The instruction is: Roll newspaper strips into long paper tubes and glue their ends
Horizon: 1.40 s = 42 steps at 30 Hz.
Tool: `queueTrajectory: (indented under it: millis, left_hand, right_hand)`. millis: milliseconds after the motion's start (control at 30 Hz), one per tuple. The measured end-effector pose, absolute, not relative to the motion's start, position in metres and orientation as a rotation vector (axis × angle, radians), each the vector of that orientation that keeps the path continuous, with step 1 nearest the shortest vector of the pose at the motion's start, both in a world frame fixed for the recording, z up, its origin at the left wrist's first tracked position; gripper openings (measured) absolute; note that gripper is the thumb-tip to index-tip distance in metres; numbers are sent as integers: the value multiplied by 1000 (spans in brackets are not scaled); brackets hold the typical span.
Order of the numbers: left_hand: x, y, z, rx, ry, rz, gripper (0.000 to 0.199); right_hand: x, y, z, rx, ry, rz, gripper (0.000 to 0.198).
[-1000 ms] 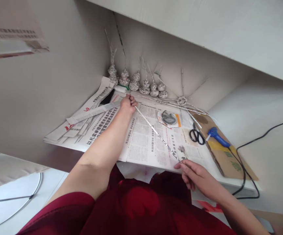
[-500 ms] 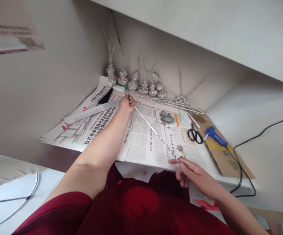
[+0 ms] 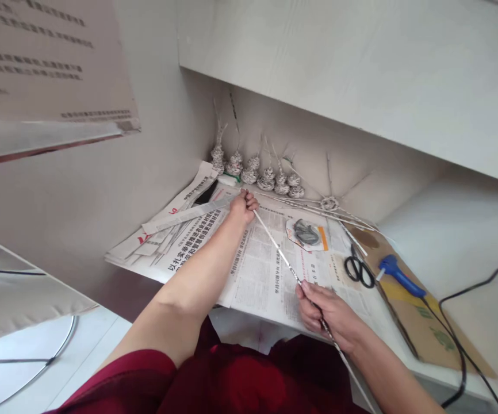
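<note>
My left hand (image 3: 244, 206) is closed on the upper end of a thin rolled newspaper tube (image 3: 275, 245) over the table. The tube slants down to my right hand (image 3: 324, 307), which is wrapped round it near the front edge; its tail passes out below this hand toward my lap. From my left hand a flat newspaper strip (image 3: 188, 216) reaches leftward across other cut strips; whether it joins the tube is hidden by the fingers. Printed newspaper (image 3: 253, 282) lies under both hands.
Several woven paper gourd shapes (image 3: 268, 179) line the back wall, beside a spoked paper weaving (image 3: 329, 203). To the right are black-handled scissors (image 3: 359, 272), a blue glue gun (image 3: 402, 276) with a cord, and cardboard (image 3: 421, 328). A grey-and-orange packet (image 3: 306, 234) lies mid-table. A panel overhangs the back.
My right hand has moved up along the paper tube and closed round it, so the tube's tail now shows below. My left hand keeps its hold. The camera view has shifted.
</note>
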<state>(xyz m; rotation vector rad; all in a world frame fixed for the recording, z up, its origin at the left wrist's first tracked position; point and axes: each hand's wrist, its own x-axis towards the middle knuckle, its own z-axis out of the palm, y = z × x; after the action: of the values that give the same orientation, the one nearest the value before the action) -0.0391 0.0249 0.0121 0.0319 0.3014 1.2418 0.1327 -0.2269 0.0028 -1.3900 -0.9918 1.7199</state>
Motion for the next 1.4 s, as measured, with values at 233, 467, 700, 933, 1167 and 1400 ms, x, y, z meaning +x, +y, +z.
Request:
queueTrajectory:
  millis: [233,467,700,933,1167,1400]
  left_hand:
    - [-38,22,12,33,203,1174,30]
    - [-35,22,10,38,199,1159,29]
    - [-33,24,9,39,204,1158,28]
    - [-35,22,8,75,183,1095,29]
    - [-32,23,3,123,151,1068,29]
    - [-30,23,0,164,133,1057,27]
  right_hand:
    - [129,-237,2,-1109,-691,2013,32]
    - [141,-237,-3,-1326,-784,1842,31]
    - [139,-239,-1,-1676,-1077,1506,45]
    - [138,-243,-4,-1578,-930,1593,43]
    - [138,-254,-7,-1685,-1063,1468,47]
    - [138,-255,-22,-1698,-1046,1453,47]
